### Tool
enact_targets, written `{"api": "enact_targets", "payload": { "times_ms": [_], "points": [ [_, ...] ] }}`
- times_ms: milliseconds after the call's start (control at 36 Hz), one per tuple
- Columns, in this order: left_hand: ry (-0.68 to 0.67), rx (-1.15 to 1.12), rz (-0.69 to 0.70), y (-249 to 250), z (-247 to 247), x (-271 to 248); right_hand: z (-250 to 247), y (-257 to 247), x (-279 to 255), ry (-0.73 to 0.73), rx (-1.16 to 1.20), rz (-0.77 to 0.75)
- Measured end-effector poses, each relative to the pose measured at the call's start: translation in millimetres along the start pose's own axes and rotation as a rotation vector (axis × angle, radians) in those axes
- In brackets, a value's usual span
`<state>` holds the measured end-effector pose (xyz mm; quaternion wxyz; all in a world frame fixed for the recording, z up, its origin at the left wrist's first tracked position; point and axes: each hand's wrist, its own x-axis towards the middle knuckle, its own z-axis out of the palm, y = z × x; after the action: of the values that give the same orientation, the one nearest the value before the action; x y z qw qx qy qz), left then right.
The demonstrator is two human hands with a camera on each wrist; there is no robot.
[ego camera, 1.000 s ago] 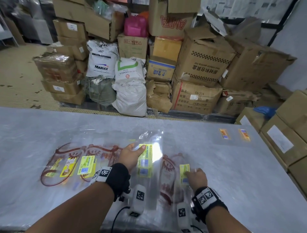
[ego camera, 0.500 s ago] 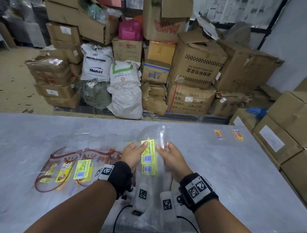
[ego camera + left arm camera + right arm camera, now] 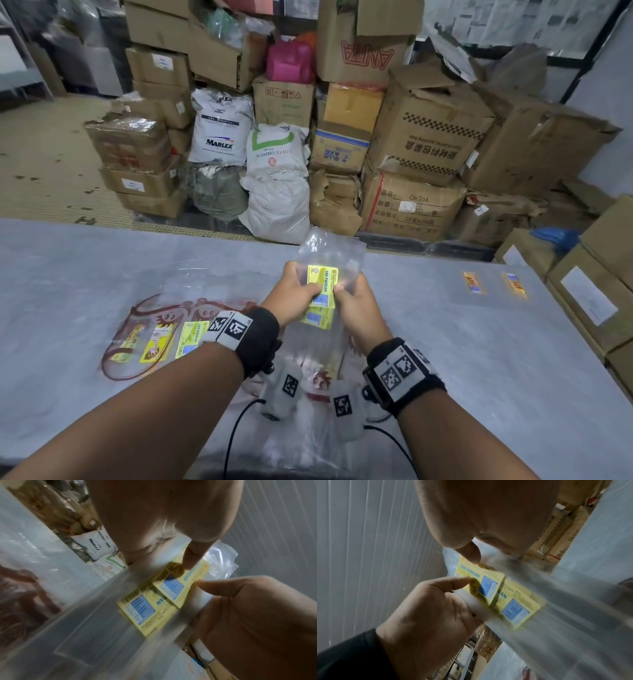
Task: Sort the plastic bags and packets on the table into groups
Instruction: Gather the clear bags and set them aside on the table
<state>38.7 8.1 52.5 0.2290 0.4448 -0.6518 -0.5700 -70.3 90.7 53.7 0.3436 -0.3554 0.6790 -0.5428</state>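
Since a moment ago I have lifted the clear bags (image 3: pixel 330 255) off the grey table (image 3: pixel 68 274) and hold them above it, my left hand (image 3: pixel 291 294) and right hand (image 3: pixel 356 301) each pinching them by thumb and fingers. Their yellow labels (image 3: pixel 322 287) read "KEK PANDAN". More printed bags (image 3: pixel 154 339) lie flat to my left, and behind stand sacks (image 3: pixel 219 126) marked "MARLEX".

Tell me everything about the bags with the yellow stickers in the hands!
The bags are clear, thin, shiny plastic, overlapped, each with a yellow label printed "KEK PANDAN" and a blue table. They are lifted off the table, top ends pointing away. The left hand and right hand pinch them from either side, thumbs on the labels.
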Motion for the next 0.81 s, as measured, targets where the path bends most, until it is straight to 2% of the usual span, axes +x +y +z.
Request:
{"api": "enact_targets", "payload": {
  "times_ms": [139, 250, 444, 583, 667, 806],
  "points": [
    [0.052, 0.123, 0.094, 3.1, -6.8, -3.4, 6.1, -8.0, 2.7, 0.027, -0.069, -0.077],
    [0.094, 0.155, 0.136, -2.8, -10.0, -7.7, 10.9, -7.0, 0.7, 0.023, -0.119, -0.078],
    [0.044, 0.270, 0.088, -20.3, -14.4, -19.7, 11.7, 17.4, -1.0, -0.036, -0.211, -0.031],
    [0.011, 0.266, 0.060, -29.6, -12.6, -20.8, 15.1, 28.4, -6.1, -0.096, -0.270, 0.050],
    [0.015, 0.266, 0.029, -34.4, -9.3, -17.7, 19.1, 32.9, -5.1, -0.083, -0.282, 0.099],
    [0.043, 0.282, 0.040, -30.2, -12.8, -12.1, 18.7, 32.4, 3.0, -0.053, -0.273, 0.071]
  ]
}}
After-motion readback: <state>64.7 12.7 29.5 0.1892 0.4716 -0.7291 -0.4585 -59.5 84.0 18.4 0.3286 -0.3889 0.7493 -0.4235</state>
